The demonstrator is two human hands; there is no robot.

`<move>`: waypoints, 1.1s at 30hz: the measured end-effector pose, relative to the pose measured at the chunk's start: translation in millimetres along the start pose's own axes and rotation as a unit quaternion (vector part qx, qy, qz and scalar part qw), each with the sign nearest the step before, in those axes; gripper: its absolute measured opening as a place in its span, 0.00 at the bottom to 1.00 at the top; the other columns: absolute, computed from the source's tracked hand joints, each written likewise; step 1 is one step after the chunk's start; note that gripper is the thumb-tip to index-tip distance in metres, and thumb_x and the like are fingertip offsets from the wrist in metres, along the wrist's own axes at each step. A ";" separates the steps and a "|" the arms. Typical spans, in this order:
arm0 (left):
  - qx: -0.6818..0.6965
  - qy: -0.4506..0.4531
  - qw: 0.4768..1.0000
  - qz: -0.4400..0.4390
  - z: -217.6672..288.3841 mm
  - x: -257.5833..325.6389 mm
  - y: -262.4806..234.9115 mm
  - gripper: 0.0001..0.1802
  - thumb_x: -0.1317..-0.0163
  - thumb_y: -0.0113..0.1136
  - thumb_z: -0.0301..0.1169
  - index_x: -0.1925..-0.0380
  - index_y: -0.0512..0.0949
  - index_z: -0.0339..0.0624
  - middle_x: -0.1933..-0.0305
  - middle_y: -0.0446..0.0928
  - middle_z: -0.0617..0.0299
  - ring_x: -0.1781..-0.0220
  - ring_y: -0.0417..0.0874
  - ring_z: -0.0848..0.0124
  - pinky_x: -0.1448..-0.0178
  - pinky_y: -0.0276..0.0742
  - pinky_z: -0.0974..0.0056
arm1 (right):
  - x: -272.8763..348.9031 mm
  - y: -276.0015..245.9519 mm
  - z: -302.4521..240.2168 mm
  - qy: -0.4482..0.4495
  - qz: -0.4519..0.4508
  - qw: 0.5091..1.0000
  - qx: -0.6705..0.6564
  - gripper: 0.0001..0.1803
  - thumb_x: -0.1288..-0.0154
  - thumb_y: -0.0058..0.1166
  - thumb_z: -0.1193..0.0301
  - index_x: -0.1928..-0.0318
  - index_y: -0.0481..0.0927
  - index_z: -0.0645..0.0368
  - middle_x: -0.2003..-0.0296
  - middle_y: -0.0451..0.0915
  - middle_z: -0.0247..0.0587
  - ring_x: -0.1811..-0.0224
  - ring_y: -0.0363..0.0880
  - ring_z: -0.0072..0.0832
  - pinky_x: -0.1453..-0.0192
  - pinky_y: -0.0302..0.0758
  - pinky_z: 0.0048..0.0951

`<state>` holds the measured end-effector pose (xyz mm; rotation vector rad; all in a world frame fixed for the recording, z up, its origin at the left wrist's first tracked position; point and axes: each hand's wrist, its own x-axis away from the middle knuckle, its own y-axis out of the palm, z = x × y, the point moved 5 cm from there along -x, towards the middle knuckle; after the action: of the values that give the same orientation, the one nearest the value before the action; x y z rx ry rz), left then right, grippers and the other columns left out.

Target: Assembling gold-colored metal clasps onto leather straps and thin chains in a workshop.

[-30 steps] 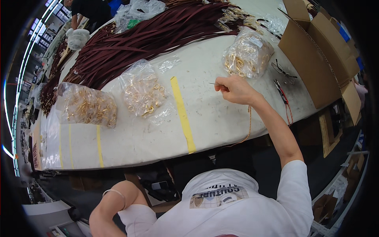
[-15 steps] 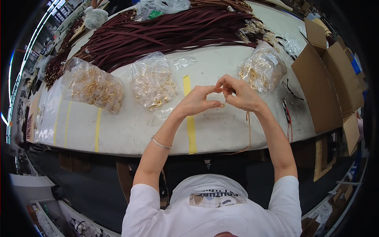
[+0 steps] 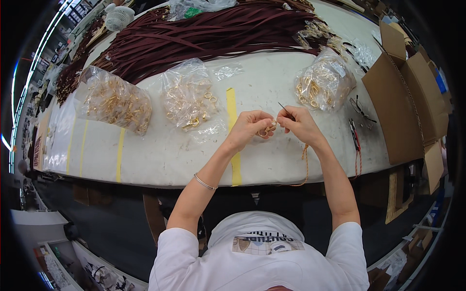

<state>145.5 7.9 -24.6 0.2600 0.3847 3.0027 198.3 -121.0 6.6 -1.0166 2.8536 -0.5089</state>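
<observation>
We have both hands up over the white table [image 3: 160,155], just right of the yellow tape stripe [image 3: 232,109]: our left hand [image 3: 250,127] pinches a small gold metal clasp [image 3: 267,130], our right hand [image 3: 301,125] is closed on a thin dark needle-like tool [image 3: 285,109] with an orange cord [image 3: 306,162] trailing down. Judging by three full clear bags of gold hardware [image 3: 187,94] left of the stripe and beyond, much remains. The fingers hide how cord meets clasp.
</observation>
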 end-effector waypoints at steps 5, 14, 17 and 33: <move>-0.048 -0.049 0.997 -0.021 -6.3 2.5 -0.8 0.10 0.44 0.53 0.29 0.67 0.74 0.31 0.73 0.76 0.57 0.75 0.77 0.75 0.72 0.74 0.72 | -5.1 6.5 2.4 0.021 -0.009 0.999 0.037 0.07 0.46 0.49 0.73 0.76 0.72 0.65 0.81 0.71 0.30 0.82 0.67 0.14 0.80 0.65 0.16; 0.097 -0.073 0.993 0.003 -8.4 13.5 4.1 0.10 0.44 0.53 0.28 0.67 0.73 0.30 0.72 0.76 0.53 0.73 0.79 0.70 0.74 0.76 0.71 | -7.0 11.6 5.1 0.038 -0.006 0.997 -0.069 0.08 0.47 0.52 0.71 0.75 0.75 0.64 0.81 0.73 0.31 0.80 0.67 0.14 0.80 0.63 0.17; 0.106 -0.085 0.991 -0.006 -13.2 16.2 2.7 0.11 0.44 0.53 0.29 0.66 0.73 0.31 0.70 0.76 0.51 0.71 0.80 0.69 0.74 0.77 0.71 | -9.1 10.7 3.5 0.035 0.007 0.999 -0.018 0.07 0.47 0.52 0.71 0.75 0.75 0.64 0.81 0.73 0.30 0.78 0.67 0.14 0.78 0.63 0.16; 0.301 0.048 0.926 0.224 -24.2 23.0 1.7 0.06 0.40 0.47 0.30 0.69 0.71 0.39 0.68 0.76 0.59 0.69 0.74 0.76 0.68 0.67 0.73 | 8.1 46.6 4.6 0.059 0.015 0.993 -0.102 0.10 0.47 0.55 0.69 0.78 0.73 0.62 0.85 0.68 0.26 0.83 0.61 0.11 0.83 0.55 0.14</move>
<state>118.4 3.3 -43.6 0.2755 1.4446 3.2361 164.7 -93.5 -12.8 -1.0000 3.0717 -0.2890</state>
